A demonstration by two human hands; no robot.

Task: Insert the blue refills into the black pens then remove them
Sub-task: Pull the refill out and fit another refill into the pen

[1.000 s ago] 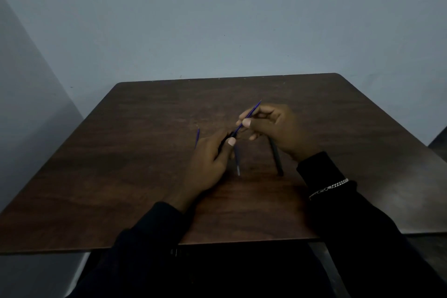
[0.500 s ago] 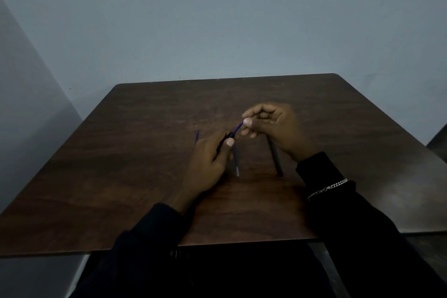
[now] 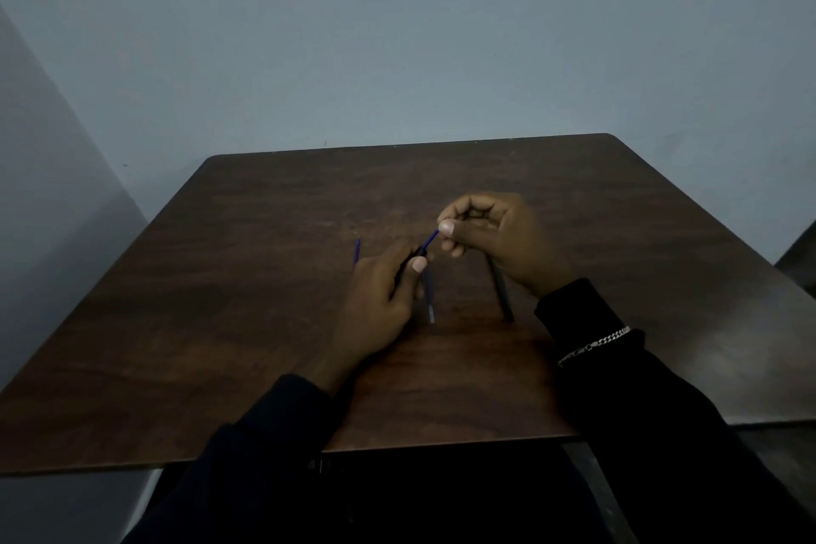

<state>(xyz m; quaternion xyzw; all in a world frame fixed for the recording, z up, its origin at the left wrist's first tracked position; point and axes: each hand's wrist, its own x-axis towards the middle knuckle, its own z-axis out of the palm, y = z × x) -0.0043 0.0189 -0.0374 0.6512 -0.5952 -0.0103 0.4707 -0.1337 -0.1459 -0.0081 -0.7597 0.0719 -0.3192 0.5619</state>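
Note:
My left hand (image 3: 379,300) grips a black pen barrel (image 3: 413,257), mostly hidden inside the fist, just above the brown table (image 3: 265,278). My right hand (image 3: 494,239) pinches the end of a blue refill (image 3: 430,239) between thumb and forefinger; a short blue stretch shows between thumb and barrel mouth, the rest sits inside the pen. A second blue refill (image 3: 356,250) lies on the table left of my left hand. Another pen-like piece (image 3: 428,296) lies under my left thumb, and a black pen (image 3: 501,292) lies below my right hand.
The table stands against a pale wall, with its near edge (image 3: 397,442) close to my body. A chain bracelet (image 3: 591,345) sits over my right sleeve. A dark object (image 3: 799,252) shows at the right edge of view.
The refill has slid deeper into the barrel: a long blue length stuck out past my right fingers a second ago, and only a short piece shows now. My hands have come closer together.

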